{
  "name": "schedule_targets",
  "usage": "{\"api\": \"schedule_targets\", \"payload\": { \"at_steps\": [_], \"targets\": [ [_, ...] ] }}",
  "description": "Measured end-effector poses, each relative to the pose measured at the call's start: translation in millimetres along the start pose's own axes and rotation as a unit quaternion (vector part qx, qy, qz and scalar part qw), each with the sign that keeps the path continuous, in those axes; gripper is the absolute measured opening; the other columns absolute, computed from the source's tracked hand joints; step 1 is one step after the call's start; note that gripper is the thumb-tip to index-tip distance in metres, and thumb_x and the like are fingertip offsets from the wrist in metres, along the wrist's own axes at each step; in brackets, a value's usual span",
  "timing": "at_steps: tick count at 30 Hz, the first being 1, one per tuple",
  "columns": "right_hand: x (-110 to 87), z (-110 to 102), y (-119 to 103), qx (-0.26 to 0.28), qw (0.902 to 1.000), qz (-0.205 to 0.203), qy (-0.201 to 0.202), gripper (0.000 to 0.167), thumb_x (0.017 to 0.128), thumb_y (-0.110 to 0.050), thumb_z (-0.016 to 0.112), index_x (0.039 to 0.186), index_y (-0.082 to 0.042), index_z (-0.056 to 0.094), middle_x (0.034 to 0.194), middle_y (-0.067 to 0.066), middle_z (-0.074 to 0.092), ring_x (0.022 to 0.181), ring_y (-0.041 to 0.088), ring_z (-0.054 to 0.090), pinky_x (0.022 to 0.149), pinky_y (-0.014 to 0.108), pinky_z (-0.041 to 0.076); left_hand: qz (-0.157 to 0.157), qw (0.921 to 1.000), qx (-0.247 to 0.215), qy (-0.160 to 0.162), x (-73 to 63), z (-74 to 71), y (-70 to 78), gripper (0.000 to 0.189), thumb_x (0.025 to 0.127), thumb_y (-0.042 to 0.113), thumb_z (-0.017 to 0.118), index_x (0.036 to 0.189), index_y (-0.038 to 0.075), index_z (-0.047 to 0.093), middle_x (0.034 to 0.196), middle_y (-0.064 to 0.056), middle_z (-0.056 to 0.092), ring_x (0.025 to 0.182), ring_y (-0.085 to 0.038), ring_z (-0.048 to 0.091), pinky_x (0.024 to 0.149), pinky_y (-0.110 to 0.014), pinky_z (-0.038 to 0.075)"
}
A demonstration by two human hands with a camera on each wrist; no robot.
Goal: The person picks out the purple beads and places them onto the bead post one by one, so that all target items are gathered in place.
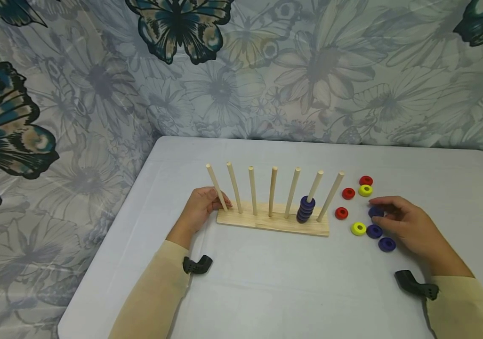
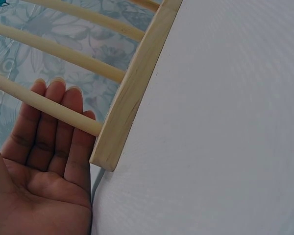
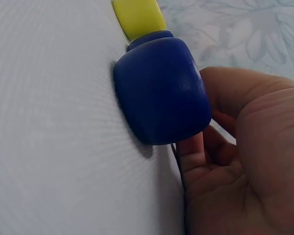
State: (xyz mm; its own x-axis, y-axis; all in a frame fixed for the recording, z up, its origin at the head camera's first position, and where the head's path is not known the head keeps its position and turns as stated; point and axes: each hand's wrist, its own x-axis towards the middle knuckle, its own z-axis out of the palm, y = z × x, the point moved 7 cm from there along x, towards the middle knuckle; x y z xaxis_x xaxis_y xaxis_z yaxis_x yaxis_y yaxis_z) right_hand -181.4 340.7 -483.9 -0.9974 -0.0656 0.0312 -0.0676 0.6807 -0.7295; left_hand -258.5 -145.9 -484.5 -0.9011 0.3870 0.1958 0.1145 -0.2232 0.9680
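Note:
A wooden pegboard (image 1: 273, 223) with several upright pegs stands on the table; several blue beads (image 1: 305, 210) are stacked on its second peg from the right. My left hand (image 1: 201, 205) is at the board's left end. In the left wrist view its straight fingers (image 2: 54, 117) lie behind the end peg (image 2: 44, 104), palm facing the camera. To the right of the board, my right hand (image 1: 408, 228) has thumb and forefinger at opposite sides of a blue bead (image 1: 375, 212). The right wrist view shows another blue bead (image 3: 161, 90) in front, hiding the fingertips.
Two more blue beads lie near the right hand, one nearer the front (image 1: 387, 245). Red beads (image 1: 341, 213) and yellow beads (image 1: 358, 229) are scattered between the board and that hand. A patterned butterfly cloth (image 1: 224, 94) hangs behind the white table (image 1: 275, 282).

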Motion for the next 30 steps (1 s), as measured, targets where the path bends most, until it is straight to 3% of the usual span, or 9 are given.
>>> {"api": "schedule_targets", "payload": {
  "at_steps": [6,19,30],
  "targets": [
    [1.0,-0.5,1.4,-0.016,0.9998,0.014,0.004,0.046,0.104,-0.010,0.078,0.145,0.000,0.061,0.139,0.024,0.061,0.097,0.008,0.054,0.076,0.005,0.043,-0.002,1.0000,0.006,0.000,0.2,0.8,1.0,0.090,0.097,0.064,0.069,0.101,-0.026,0.064,0.094,-0.006,0.079,0.090,-0.018,0.077,0.084,-0.032,0.063],
    [3.7,-2.4,-1.0,-0.051,0.9986,0.011,0.002,0.037,0.103,-0.012,0.079,0.136,0.000,0.068,0.137,0.022,0.059,0.105,0.026,0.053,0.076,0.005,0.040,-0.006,1.0000,0.005,0.004,-0.3,0.8,2.2,0.095,0.094,0.066,0.070,0.101,-0.028,0.062,0.093,-0.006,0.079,0.089,-0.017,0.077,0.083,-0.031,0.063],
    [1.5,-3.3,-2.2,-0.045,0.9989,0.003,0.015,0.038,0.103,-0.011,0.079,0.139,-0.002,0.067,0.135,0.021,0.062,0.104,0.015,0.050,0.078,0.006,0.040,-0.004,1.0000,0.005,0.003,0.0,0.9,2.0,0.090,0.095,0.066,0.070,0.101,-0.024,0.065,0.093,-0.006,0.079,0.090,-0.018,0.077,0.083,-0.032,0.063]
  ]
}}
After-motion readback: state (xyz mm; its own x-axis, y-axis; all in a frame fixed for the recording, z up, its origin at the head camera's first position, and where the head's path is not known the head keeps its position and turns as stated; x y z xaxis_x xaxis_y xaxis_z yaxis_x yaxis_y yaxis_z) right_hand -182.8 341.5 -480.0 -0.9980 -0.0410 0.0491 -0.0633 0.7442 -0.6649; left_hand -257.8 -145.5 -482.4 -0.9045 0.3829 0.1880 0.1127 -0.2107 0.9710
